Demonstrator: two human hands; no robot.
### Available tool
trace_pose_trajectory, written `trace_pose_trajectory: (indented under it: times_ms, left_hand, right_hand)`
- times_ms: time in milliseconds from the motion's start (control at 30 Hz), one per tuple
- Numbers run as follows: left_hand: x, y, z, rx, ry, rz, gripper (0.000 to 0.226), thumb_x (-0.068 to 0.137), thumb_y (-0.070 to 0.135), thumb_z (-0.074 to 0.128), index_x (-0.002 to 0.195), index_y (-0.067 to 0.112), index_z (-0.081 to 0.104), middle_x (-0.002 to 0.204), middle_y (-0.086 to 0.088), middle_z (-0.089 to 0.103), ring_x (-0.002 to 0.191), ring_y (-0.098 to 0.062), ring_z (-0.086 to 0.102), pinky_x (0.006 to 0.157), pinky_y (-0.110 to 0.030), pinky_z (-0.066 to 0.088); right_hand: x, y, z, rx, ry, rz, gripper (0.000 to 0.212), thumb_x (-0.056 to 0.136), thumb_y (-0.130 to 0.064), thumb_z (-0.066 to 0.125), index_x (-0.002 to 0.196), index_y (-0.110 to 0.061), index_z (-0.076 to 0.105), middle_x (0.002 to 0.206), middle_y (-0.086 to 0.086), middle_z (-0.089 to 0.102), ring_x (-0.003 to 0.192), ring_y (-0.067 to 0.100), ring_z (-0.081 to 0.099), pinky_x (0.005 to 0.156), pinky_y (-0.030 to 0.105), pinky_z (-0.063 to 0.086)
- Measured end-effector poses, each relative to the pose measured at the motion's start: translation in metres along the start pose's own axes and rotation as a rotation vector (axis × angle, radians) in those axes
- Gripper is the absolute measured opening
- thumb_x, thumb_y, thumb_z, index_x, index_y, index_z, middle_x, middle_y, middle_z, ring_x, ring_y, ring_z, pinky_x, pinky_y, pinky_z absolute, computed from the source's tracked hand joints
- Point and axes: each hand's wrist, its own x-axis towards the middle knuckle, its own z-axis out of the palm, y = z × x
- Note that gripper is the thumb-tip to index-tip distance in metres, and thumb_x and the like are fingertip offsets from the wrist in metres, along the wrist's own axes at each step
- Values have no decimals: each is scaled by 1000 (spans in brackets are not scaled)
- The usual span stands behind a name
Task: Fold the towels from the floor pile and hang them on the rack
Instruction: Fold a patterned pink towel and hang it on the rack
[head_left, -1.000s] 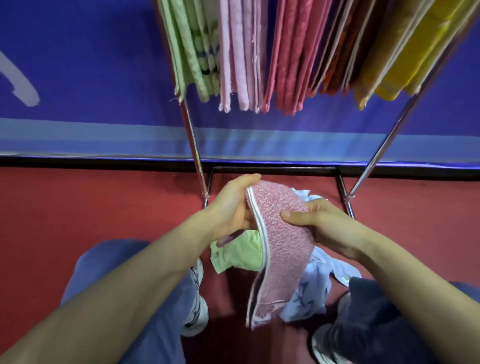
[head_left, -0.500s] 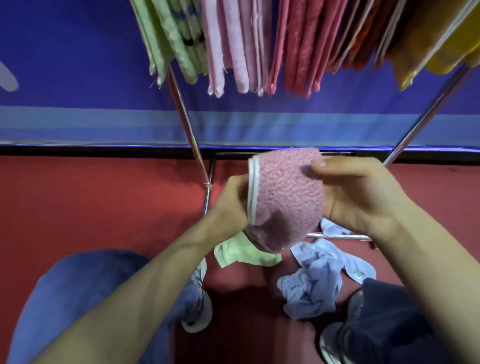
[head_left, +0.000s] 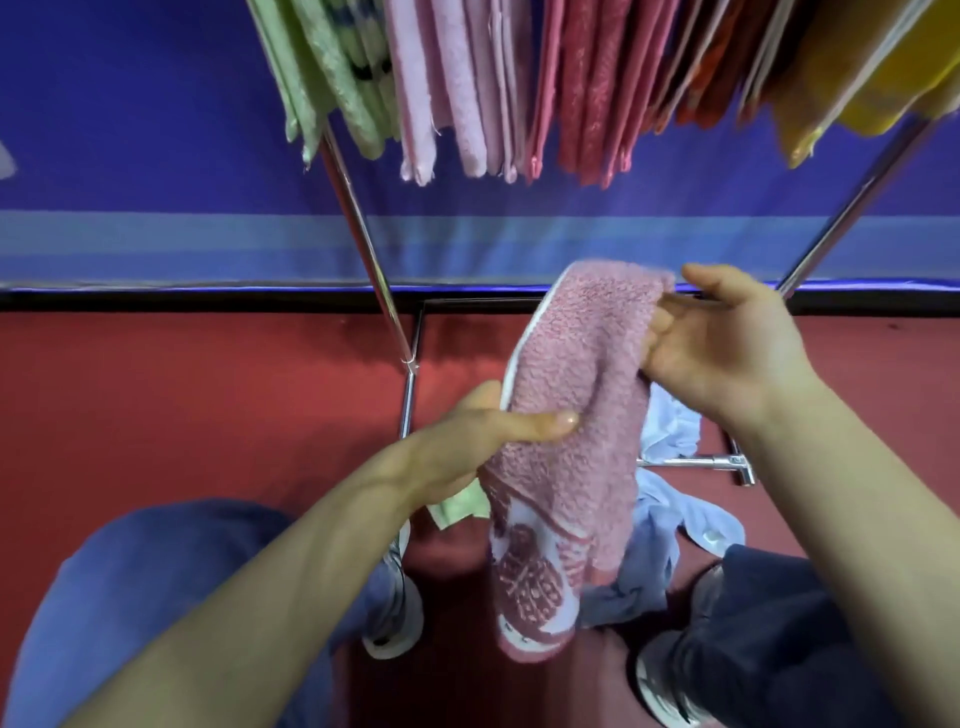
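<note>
Both hands held the pink towel (head_left: 576, 374). The left hand (head_left: 467, 441) pinched its middle, thumb laid across the front and fingers behind. The right hand (head_left: 727, 348) gripped the top end, fingers curled into the cloth. The towel hung in the air between them, in front of the rack (head_left: 363, 244) and below the hung towels (head_left: 457, 88).

Half a second earlier it had been bunched into a short, doubled pad. It had since dropped out long, and its patterned end dangled low over the blue towel (head_left: 660, 525) and the green towel (head_left: 460, 506) on the red floor (head_left: 208, 395). The right hand had also risen above the left. The fold looked unsettled, so the cloth probably needed doubling again before it went over a bar. Two towels remained in the pile.
</note>
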Motion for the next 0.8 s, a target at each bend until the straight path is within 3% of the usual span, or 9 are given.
trace_pose_trajectory:
  times_ms: [67, 133, 267, 400, 500, 567, 700, 767, 800]
  left_hand:
    - [2, 8, -1, -171, 103, 30, 46, 76, 21, 77, 117, 0, 70, 116, -19, 72, 109, -34, 69, 95, -43, 56]
    - [4, 17, -4, -319, 166, 34, 53, 79, 22, 75, 125, -3, 66, 122, -22, 69, 113, -37, 67, 95, -46, 56]
    - [3, 29, -15, -458, 248, 17, 46, 78, 23, 65, 120, 4, 65, 104, -14, 72, 90, -29, 71, 83, -40, 59]
    - [2, 30, -19, -469, 286, -16, 51, 85, 23, 61, 127, -5, 60, 117, -22, 67, 100, -34, 68, 98, -46, 52]
    - [5, 26, -21, -467, 295, -94, 62, 76, 25, 70, 127, -8, 61, 117, -26, 67, 96, -36, 70, 84, -45, 59]
    - [8, 22, -24, -454, 345, -110, 74, 66, 23, 83, 131, -6, 59, 121, -27, 66, 99, -39, 70, 78, -48, 61]
    - [14, 11, -22, -136, 668, -29, 91, 67, 40, 87, 137, 3, 44, 129, -21, 64, 100, -29, 71, 91, -47, 58]
    - [10, 11, -14, 323, 745, 140, 99, 63, 63, 76, 145, 19, 42, 140, -3, 57, 121, -18, 60, 107, -41, 48]
    - [5, 13, -11, 474, 702, 293, 85, 65, 66, 71, 138, 27, 51, 136, 5, 58, 121, -12, 58, 107, -39, 47]
  right_hand:
    - [2, 13, 2, -318, 190, 17, 22, 90, -28, 51, 103, -13, 57, 93, 10, 65, 76, 22, 66, 66, 23, 56]
    - [-1, 30, 4, -527, 290, -22, 26, 96, -32, 48, 90, -15, 67, 81, 3, 67, 66, 16, 60, 55, 21, 47]
    - [-14, 49, 11, -435, 127, 108, 26, 86, -44, 59, 86, -20, 70, 80, 3, 67, 72, 21, 60, 64, 27, 46]
    - [-17, 57, 12, -451, 14, 220, 33, 95, -31, 54, 113, -7, 68, 105, 12, 75, 93, 27, 73, 80, 39, 58]
    - [-18, 66, 14, -591, -11, 196, 42, 89, -31, 67, 121, -4, 67, 120, 18, 70, 115, 38, 64, 103, 53, 48]
    - [-18, 71, 16, -622, -6, 153, 38, 85, -18, 71, 117, 1, 67, 116, 22, 70, 108, 38, 67, 97, 51, 53]
    - [-14, 76, 16, -580, 225, 53, 22, 87, 1, 64, 107, 11, 65, 85, 20, 74, 67, 28, 71, 57, 34, 59]
    - [-10, 76, 15, -514, 312, 78, 19, 88, 0, 61, 104, 10, 65, 83, 21, 73, 66, 29, 71, 54, 33, 57]
    - [-10, 77, 16, -465, 330, 115, 21, 89, -2, 60, 106, 9, 65, 89, 23, 74, 71, 31, 72, 58, 35, 59]
